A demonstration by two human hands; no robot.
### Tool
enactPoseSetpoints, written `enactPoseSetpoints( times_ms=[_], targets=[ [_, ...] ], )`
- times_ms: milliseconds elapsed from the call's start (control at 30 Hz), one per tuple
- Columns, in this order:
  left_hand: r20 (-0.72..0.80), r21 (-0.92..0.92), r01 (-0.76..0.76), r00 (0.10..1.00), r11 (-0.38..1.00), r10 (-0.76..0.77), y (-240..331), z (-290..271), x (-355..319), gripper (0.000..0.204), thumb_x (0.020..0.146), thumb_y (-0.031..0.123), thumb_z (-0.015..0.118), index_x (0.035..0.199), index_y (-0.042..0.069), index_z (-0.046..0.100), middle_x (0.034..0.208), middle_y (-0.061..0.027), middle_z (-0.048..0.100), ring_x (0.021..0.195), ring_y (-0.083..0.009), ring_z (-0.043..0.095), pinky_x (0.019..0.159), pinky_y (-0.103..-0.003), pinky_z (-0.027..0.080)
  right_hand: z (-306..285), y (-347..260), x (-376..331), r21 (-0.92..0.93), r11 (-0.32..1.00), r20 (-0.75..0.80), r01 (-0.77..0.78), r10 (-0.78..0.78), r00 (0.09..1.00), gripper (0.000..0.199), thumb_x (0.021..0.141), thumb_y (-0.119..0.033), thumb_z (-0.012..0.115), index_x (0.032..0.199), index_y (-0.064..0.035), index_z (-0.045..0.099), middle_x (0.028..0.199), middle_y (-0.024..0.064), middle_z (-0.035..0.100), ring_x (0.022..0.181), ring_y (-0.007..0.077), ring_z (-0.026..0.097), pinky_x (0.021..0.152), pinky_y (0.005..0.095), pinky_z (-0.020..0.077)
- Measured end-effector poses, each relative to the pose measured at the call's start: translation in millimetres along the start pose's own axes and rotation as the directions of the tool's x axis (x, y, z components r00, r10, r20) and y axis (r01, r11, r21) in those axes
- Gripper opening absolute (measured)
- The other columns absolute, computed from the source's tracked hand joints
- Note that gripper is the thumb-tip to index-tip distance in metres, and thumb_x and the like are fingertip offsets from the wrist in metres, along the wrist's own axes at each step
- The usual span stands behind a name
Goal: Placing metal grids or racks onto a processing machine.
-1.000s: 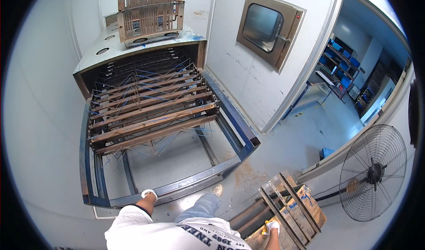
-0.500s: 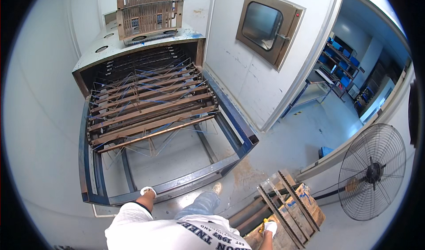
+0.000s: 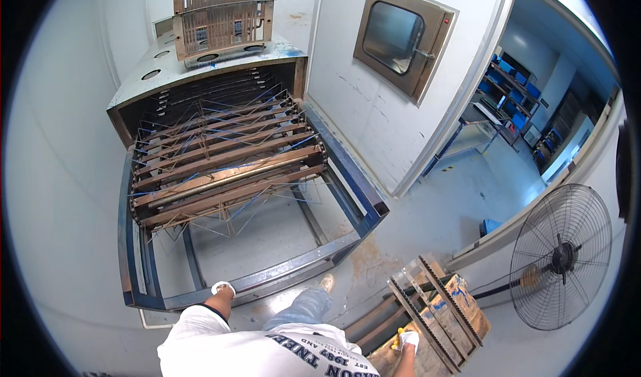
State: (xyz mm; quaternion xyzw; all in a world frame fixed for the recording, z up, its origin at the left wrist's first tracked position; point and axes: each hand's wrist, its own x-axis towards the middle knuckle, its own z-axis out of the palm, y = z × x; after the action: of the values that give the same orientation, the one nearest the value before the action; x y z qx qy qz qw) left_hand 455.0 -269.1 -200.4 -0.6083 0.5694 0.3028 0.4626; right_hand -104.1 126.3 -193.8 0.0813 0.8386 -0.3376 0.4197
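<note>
The left hand [image 3: 224, 288], in a white glove, is at the front beam of a blue metal frame [image 3: 287, 273]; its fingers do not show clearly, so I cannot tell if this grip is open or closed. The right hand [image 3: 407, 341], in a white glove with yellow at the fingers, is just beside the toothed rack [image 3: 438, 317]; whether its grip holds something, I also cannot tell.

The rack lies on a bench [image 3: 477, 313] of rough, worn wood with blue paint marks, at the person's right. It is made of straight, narrow bars, the outer two dark and cut with small teeth. Its long axis runs slantwise, from the far left to the near right.

Inside the frame are brown, flat slats [image 3: 234, 177] with thin bent wires between them. The slats lie crosswise, nearly parallel, their right ends somewhat farther from the person.
</note>
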Motion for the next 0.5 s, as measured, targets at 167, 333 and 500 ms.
enactPoseSetpoints(
  times_ms=[167, 333, 500],
  targets=[
    [0.002, 0.012, -0.001, 1.000, 1.000, 0.001, 7, -7, 0, 0.090, 0.057, 0.036, 0.064, 0.126, 0.010, 0.012, 0.128, -0.0112, 0.021, 0.117, -0.0251, 0.023, 0.095, -0.037, 0.021, -1, 6, 12, -0.080, 0.993, 0.033, 0.085, -0.082, 0.996, 0.010, 0.072, -0.016, 0.054, 0.068, -0.0077, 0.050, 0.057, 0.0106, 0.051, 0.041, 0.0286, 0.048, 0.034, 0.0459, 0.0405],
    [0.002, 0.016, 0.008, 1.000, 1.000, -0.008, -3, 11, 10, 0.092, 0.056, 0.037, 0.065, 0.126, 0.010, 0.012, 0.128, -0.0112, 0.022, 0.117, -0.0251, 0.024, 0.095, -0.037, 0.022, -4, -26, -6, 0.064, 0.979, 0.126, -0.192, 0.183, 0.975, 0.016, 0.076, -0.019, 0.043, 0.073, -0.0111, 0.056, 0.068, 0.0104, 0.053, 0.059, 0.0337, 0.051, 0.045, 0.0515, 0.0407],
    [-0.047, -0.018, -0.015, 0.999, 1.000, 0.014, 1, 14, 5, 0.079, 0.062, 0.031, 0.061, 0.125, 0.011, 0.018, 0.129, -0.0087, 0.020, 0.119, -0.0244, 0.021, 0.095, -0.041, 0.018, -2, -36, -16, -0.425, 0.904, 0.147, -0.054, 0.127, 0.981, 0.016, 0.075, -0.017, 0.042, 0.081, -0.0101, 0.055, 0.084, 0.0087, 0.054, 0.074, 0.0344, 0.053, 0.053, 0.0553, 0.0421]
  ],
)
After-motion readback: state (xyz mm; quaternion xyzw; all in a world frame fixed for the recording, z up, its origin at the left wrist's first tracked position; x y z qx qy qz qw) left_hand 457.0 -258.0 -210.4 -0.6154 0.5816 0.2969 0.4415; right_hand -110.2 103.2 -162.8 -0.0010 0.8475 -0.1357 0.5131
